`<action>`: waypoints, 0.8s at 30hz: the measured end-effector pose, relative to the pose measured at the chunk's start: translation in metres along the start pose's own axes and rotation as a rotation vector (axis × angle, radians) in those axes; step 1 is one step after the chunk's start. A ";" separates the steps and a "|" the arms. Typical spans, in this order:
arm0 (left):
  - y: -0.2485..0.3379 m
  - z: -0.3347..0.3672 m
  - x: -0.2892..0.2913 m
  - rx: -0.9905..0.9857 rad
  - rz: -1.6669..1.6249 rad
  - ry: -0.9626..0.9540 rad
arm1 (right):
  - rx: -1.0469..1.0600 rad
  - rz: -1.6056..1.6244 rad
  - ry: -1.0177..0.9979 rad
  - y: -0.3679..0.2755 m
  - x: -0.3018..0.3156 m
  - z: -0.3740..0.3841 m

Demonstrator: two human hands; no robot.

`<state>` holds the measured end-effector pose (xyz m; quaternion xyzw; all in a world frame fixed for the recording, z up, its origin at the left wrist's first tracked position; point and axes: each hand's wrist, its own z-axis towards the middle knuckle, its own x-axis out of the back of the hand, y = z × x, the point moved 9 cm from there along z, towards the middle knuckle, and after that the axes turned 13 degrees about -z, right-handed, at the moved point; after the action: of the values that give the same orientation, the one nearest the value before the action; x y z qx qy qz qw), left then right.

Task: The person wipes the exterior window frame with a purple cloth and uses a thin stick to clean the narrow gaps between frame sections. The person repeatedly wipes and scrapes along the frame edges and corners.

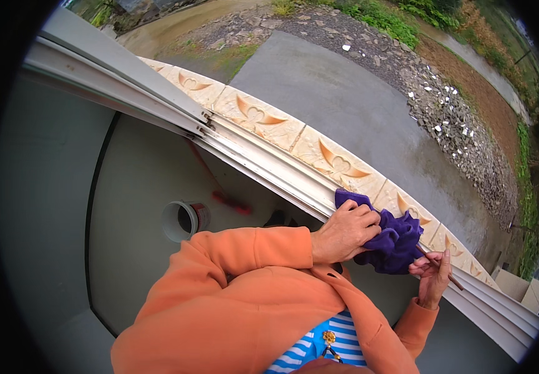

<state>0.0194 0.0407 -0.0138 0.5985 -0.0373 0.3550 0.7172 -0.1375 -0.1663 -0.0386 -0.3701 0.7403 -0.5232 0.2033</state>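
Observation:
A bunched purple cloth (397, 240) lies over the white window track (282, 171) and hangs down on the inner side. My left hand (347, 232) is closed on the cloth's left part, fingers curled into its folds. To the right, my right hand (430, 279) pinches a thin brown stick (447, 271) between thumb and fingers. The stick slants across the track, and its upper left end meets the cloth; whether it goes under the folds is hidden.
Beyond the track runs a sill of cream tiles (254, 115) with orange patterns, above grey paving (338, 81) and rubble outside. A sliding window frame (126, 75) stands at the left. Indoors, a white bucket (179, 221) and a red-headed broom or mop (232, 202) are on the floor.

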 end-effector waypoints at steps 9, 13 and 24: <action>-0.036 -0.073 0.130 0.228 0.220 0.226 | 0.097 -0.189 -0.466 -0.037 -0.186 0.038; -0.047 -0.098 0.193 0.284 0.328 0.353 | 0.086 -0.220 -0.665 -0.062 -0.286 0.065; -0.049 -0.128 0.273 0.444 0.323 0.695 | 0.082 0.310 -0.953 -0.081 -0.376 0.071</action>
<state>0.2025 0.2794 0.0406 0.5697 0.1904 0.6421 0.4763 0.1802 0.0609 -0.0227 -0.4453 0.5901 -0.2885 0.6085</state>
